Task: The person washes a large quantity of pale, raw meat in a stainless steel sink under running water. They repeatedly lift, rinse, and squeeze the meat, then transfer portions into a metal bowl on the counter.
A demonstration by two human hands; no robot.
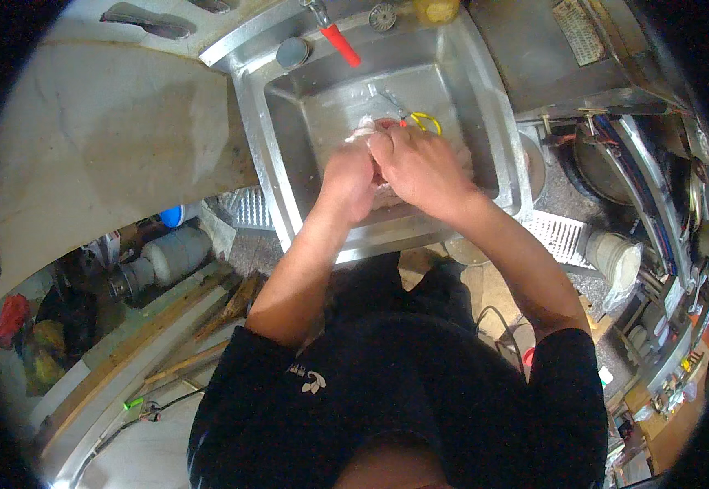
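Observation:
Both hands are close together, low inside a stainless steel sink point(258, 151). My left hand point(349, 181) is curled around the left side of a pale pink, wet-looking lump point(385, 196), which resembles raw meat. From the right, my right hand point(424, 167) bends over the top of the same lump, its fingertips meeting the left hand. A whitish bit point(363, 129) sticks out beyond the fingers; most of the lump is hidden under them. Just past the right hand lie scissors with a yellow handle loop point(438, 121), partly covered.
A tap with a red spout sleeve point(341, 46) reaches over the sink's far side. On its back ledge are a round grey lid point(293, 53), a strainer point(382, 16) and a yellow object point(436, 10). A pale gas cylinder point(177, 254) lies left; a white bucket point(613, 254) stands right.

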